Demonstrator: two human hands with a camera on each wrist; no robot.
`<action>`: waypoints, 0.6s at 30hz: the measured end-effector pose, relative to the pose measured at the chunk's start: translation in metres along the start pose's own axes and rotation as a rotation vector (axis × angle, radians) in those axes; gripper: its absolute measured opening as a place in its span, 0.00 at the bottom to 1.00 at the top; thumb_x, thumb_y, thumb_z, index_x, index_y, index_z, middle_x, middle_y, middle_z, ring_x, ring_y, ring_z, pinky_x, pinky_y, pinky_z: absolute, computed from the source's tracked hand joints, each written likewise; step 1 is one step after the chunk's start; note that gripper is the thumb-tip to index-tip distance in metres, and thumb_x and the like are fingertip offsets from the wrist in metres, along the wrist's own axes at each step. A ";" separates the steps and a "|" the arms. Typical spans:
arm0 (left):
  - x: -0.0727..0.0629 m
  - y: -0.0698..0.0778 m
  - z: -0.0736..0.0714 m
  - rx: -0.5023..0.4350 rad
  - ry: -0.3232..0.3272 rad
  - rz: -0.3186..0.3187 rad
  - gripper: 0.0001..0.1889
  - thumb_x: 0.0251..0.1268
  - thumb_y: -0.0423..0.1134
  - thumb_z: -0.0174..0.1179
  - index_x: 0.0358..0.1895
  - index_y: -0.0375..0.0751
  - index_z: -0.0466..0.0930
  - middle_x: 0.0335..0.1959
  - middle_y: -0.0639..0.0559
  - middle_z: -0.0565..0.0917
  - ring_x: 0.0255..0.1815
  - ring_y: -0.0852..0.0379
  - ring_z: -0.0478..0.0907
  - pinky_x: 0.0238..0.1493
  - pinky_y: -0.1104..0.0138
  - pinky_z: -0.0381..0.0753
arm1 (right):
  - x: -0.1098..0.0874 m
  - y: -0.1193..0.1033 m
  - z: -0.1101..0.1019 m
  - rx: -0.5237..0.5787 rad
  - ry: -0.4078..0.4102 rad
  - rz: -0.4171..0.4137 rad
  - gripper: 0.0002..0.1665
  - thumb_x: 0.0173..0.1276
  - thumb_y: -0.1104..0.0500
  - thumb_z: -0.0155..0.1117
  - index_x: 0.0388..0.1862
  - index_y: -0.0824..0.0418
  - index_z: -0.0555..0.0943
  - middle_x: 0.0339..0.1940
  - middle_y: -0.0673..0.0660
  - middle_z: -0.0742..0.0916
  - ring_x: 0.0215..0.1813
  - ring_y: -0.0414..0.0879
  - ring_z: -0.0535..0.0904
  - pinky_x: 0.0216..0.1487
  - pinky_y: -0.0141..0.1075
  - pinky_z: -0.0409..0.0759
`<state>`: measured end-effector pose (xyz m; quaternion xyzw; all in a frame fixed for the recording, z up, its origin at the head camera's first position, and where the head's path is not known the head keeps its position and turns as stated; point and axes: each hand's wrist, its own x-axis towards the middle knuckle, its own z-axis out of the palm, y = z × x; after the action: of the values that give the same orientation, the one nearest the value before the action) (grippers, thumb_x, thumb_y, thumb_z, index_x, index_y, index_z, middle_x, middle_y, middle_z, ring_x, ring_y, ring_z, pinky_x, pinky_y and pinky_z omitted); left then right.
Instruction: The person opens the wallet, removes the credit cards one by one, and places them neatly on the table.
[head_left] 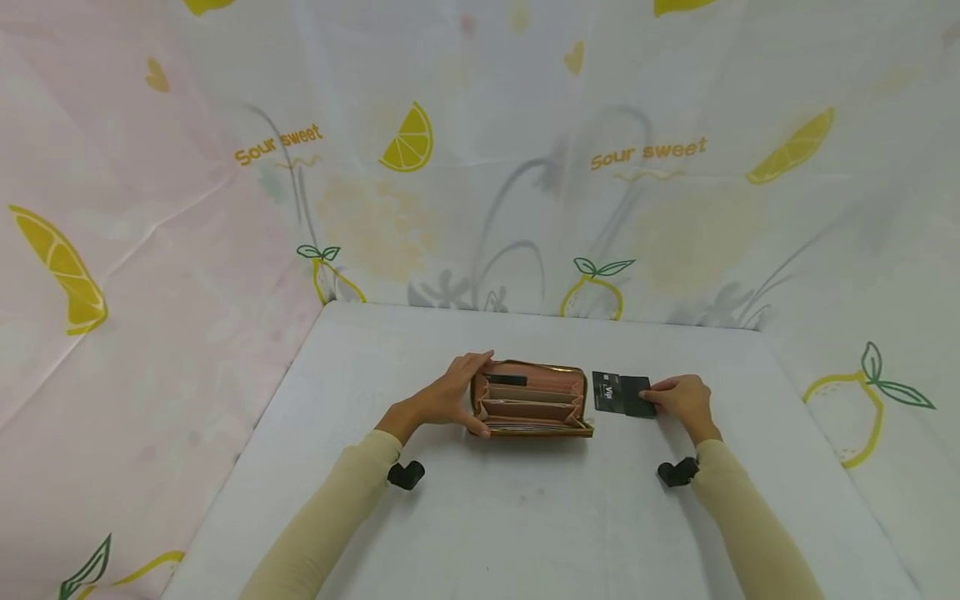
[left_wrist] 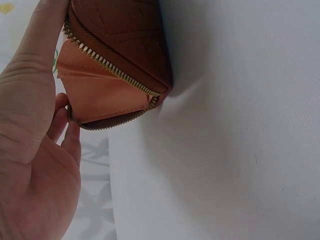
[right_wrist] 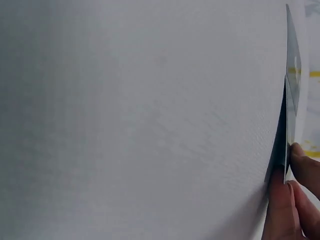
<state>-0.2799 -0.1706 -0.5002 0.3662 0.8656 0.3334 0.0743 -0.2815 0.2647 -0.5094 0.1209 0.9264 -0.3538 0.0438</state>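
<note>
An unzipped brown zip-around wallet (head_left: 534,400) stands on the white table with its pink-lined compartments facing up. My left hand (head_left: 448,396) holds its left end, thumb on the near side and fingers on the far side. The left wrist view shows the brass zipper (left_wrist: 107,62) and the spread side gusset. Right of the wallet, my right hand (head_left: 684,402) pinches the right edge of a plain black card (head_left: 636,397). That card overlaps a black card marked "Vip" (head_left: 607,393). In the right wrist view the pinched card (right_wrist: 282,132) appears nearly edge-on, slightly tilted from the table.
A white cloth covers the table (head_left: 517,517). Behind and at both sides hangs a lemon-print curtain (head_left: 465,200), meeting the table's edges. Each wrist carries a black camera mount, the left one (head_left: 407,475) and the right one (head_left: 677,472), just above the tabletop.
</note>
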 end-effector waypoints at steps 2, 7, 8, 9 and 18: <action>0.000 0.000 0.000 0.001 -0.001 0.001 0.68 0.36 0.57 0.80 0.79 0.45 0.41 0.72 0.51 0.57 0.69 0.51 0.54 0.68 0.52 0.60 | 0.000 -0.002 -0.001 -0.022 -0.011 -0.009 0.23 0.58 0.54 0.75 0.42 0.73 0.86 0.29 0.60 0.88 0.32 0.48 0.81 0.33 0.37 0.74; -0.001 0.000 0.000 -0.002 0.005 0.003 0.69 0.36 0.56 0.80 0.79 0.46 0.40 0.71 0.51 0.58 0.69 0.50 0.54 0.68 0.52 0.60 | 0.000 -0.009 -0.004 -0.032 -0.020 -0.023 0.23 0.56 0.55 0.77 0.40 0.74 0.85 0.24 0.58 0.87 0.28 0.47 0.81 0.36 0.43 0.76; -0.001 0.000 0.000 -0.003 0.006 0.001 0.68 0.36 0.57 0.80 0.79 0.46 0.40 0.71 0.51 0.58 0.69 0.50 0.53 0.68 0.52 0.60 | 0.000 -0.010 -0.004 -0.034 -0.023 -0.022 0.23 0.56 0.55 0.77 0.40 0.74 0.85 0.24 0.58 0.87 0.29 0.47 0.80 0.36 0.43 0.76; -0.001 0.000 0.000 -0.001 0.006 0.001 0.68 0.36 0.57 0.80 0.79 0.46 0.41 0.71 0.51 0.58 0.69 0.51 0.54 0.68 0.52 0.60 | 0.000 -0.011 -0.005 -0.039 -0.024 -0.019 0.22 0.56 0.56 0.77 0.39 0.74 0.85 0.24 0.58 0.87 0.29 0.48 0.80 0.36 0.44 0.76; -0.002 0.002 0.002 0.000 0.010 0.000 0.68 0.36 0.58 0.80 0.79 0.46 0.41 0.71 0.52 0.58 0.68 0.51 0.55 0.68 0.52 0.61 | -0.002 -0.017 -0.003 -0.132 -0.037 -0.056 0.22 0.56 0.57 0.77 0.35 0.77 0.84 0.29 0.65 0.86 0.30 0.52 0.79 0.31 0.42 0.77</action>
<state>-0.2761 -0.1702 -0.5003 0.3644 0.8660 0.3351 0.0699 -0.2843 0.2540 -0.4956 0.0851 0.9498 -0.2952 0.0589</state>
